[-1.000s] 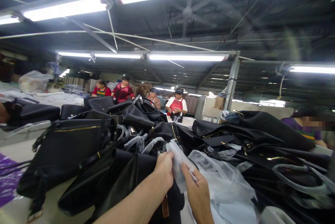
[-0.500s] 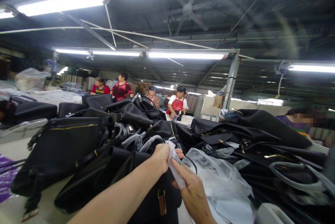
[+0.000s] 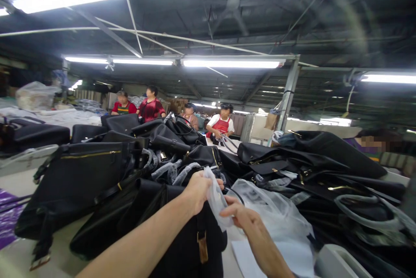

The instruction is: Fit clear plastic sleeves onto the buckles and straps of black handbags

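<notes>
— Two hands meet low in the middle of the view. The left hand (image 3: 199,189) has its fingers curled shut round the upper edge of a thin clear plastic wrap (image 3: 217,202); the right hand (image 3: 242,218), just at its four o'clock, pinches the same wrap lower down between thumb and fingertips.

— And what lies round them?

— Dozens of black handbags (image 3: 94,169), heaped from nine o'clock across to three o'clock on a pale table (image 3: 19,182). They look smooth and leathery, with gold zip lines and small gold fittings. The nearest black bag (image 3: 185,243) sits right under the wrists, a tan strap tab (image 3: 203,247) with a metal buckle hanging at six o'clock.

— Anything in the way?

— Handles sleeved in crinkled plastic (image 3: 169,169) loop up at eleven o'clock of the hands, and a loose, cloudy plastic bag (image 3: 276,221) billows at three o'clock, touching the wrap. Behind the heap, at twelve o'clock, four people (image 3: 222,124) stand at another bench under long strip lights (image 3: 232,63).
</notes>
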Tool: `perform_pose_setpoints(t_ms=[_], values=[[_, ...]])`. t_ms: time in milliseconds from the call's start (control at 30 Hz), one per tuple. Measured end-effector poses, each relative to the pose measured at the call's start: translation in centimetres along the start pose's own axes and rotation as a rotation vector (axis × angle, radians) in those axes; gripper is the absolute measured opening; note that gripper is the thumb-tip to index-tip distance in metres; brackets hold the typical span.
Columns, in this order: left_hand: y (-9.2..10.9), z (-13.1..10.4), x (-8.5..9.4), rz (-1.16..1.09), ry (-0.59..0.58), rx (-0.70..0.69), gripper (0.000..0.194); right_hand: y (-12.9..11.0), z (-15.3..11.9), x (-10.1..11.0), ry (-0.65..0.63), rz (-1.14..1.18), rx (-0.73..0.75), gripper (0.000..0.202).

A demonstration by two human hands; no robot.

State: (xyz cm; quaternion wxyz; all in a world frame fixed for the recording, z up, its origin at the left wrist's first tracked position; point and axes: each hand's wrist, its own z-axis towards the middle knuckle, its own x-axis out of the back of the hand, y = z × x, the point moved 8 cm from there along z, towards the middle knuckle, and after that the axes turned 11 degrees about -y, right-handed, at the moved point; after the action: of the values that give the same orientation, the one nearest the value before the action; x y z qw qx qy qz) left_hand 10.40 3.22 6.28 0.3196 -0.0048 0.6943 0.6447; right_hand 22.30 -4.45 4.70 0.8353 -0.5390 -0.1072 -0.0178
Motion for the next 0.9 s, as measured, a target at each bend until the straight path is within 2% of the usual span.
perform_pose_setpoints(t_ms=[67,133,300,467,667,767,900], values=[[0.0,0.0,-0.1,0.004,-0.017,0.010,0.023,0.4,0.6,1.8,0.168,0.100,-0.051,0.050],[-0.1,0.0,-0.3,0.010,-0.033,0.018,0.022,0.7,1.7,2.2,0.222,0.088,-0.089,0.048],[-0.1,-0.3,-0.2,0.002,-0.088,0.030,0.021,1.3,4.3,0.7,0.115,-0.061,-0.129,0.039],[0.0,-0.8,0.2,-0.014,-0.127,0.047,0.025,2.2,4.3,-0.3,0.005,0.169,-0.199,0.040],[0.4,-0.8,-0.2,0.009,-0.164,0.016,0.025,1.0,3.4,-1.0,-0.078,0.392,-0.261,0.033],[0.5,-0.8,-0.3,0.052,-0.147,-0.004,0.016,0.6,3.1,-1.2,-0.127,0.446,-0.265,0.032],[0.3,-0.5,0.3,0.168,-0.050,-0.005,0.014,0.4,2.8,-0.8,-0.159,0.359,-0.222,0.035]])
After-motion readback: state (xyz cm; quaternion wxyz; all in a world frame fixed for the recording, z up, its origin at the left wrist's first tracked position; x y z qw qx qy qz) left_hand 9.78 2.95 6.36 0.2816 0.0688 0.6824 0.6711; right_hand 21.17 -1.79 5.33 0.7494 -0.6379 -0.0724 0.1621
